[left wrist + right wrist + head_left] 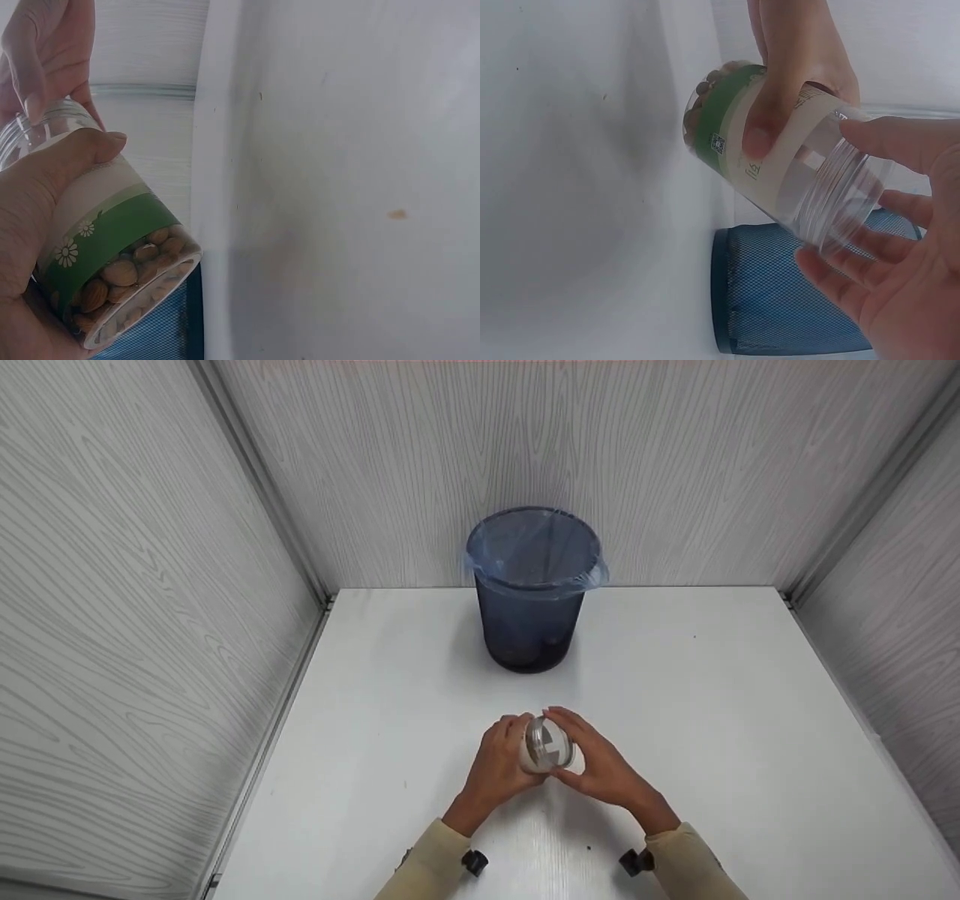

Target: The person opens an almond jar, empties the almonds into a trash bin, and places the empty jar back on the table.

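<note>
A clear jar with a cream and green label is held tilted over the white table. Brown nuts lie at its base, showing through the wall below the green band. My left hand grips the labelled body, its thumb across the label in the left wrist view. Around the clear ridged top end curls my right hand, thumb on one side and fingertips on the other. In the right wrist view the thumb of the left hand covers part of the label.
Beyond the hands, a dark blue mesh bin stands against the back wall. A thin blue liner hangs over its rim. Wood-grain panels enclose the white table at the back and both sides.
</note>
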The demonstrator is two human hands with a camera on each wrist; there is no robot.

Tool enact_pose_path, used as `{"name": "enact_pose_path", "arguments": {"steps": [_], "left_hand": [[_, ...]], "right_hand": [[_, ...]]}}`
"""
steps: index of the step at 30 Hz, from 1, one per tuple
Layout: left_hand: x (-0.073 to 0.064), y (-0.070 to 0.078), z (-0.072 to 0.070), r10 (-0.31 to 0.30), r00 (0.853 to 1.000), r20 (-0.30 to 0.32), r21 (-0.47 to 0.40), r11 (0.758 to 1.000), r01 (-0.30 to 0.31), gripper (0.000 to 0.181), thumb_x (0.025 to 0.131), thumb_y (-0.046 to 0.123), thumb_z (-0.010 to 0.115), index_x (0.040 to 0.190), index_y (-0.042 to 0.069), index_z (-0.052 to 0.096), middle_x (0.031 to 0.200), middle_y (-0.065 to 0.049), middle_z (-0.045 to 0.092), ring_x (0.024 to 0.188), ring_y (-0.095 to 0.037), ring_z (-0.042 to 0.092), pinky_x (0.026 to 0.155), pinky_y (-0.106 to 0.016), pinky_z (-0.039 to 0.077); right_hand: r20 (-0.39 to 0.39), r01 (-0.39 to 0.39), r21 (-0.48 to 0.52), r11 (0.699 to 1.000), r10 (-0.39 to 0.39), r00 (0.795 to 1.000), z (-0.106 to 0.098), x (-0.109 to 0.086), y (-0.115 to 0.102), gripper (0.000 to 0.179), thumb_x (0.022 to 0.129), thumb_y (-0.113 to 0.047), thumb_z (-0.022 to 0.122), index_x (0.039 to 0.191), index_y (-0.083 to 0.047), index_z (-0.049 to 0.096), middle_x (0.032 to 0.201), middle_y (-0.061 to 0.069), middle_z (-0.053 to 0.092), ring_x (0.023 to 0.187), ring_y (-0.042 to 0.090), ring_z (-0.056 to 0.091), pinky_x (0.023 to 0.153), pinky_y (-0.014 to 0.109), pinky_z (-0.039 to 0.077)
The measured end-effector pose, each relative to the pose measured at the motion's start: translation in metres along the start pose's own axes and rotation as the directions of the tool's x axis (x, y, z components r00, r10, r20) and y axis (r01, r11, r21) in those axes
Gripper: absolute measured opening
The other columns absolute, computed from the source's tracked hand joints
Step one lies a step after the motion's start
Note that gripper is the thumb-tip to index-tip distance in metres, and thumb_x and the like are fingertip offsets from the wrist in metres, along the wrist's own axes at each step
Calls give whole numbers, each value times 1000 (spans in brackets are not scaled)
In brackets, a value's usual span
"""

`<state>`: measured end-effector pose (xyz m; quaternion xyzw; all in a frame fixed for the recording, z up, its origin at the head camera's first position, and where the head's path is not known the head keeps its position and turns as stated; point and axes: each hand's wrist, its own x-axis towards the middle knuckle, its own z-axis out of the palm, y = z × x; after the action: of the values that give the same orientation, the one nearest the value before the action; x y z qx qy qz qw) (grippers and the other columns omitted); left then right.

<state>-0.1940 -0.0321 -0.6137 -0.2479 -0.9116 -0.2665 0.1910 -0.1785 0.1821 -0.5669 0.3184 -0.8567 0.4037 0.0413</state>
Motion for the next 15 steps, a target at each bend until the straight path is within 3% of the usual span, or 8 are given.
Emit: {"name": "enact_pose_path", "arguments": {"steps": [8,15], "left_hand": [[1,0,-1,9,1000,-13,7,1000,-9,88,68,47,90,138,8,53,119,-7,60,108,-20,61,96,-43,51],[0,1,-3,4,1000,-6,22,1000,-4,87,68,42,89,139,8,51,121,-7,59,109,-19,60,98,-43,50]], "right_hand": [[-9,16,1,1000,-16,1000,1,1,0,101,75,1,86,159,-19,34,164,3,31,149,25,33,110,50,41],[-25,15,14,1000,-15,1000,2,-2,1,98,80,-15,88,160,-18,32,165,12,28,150,28,31,108,54,41]]}}
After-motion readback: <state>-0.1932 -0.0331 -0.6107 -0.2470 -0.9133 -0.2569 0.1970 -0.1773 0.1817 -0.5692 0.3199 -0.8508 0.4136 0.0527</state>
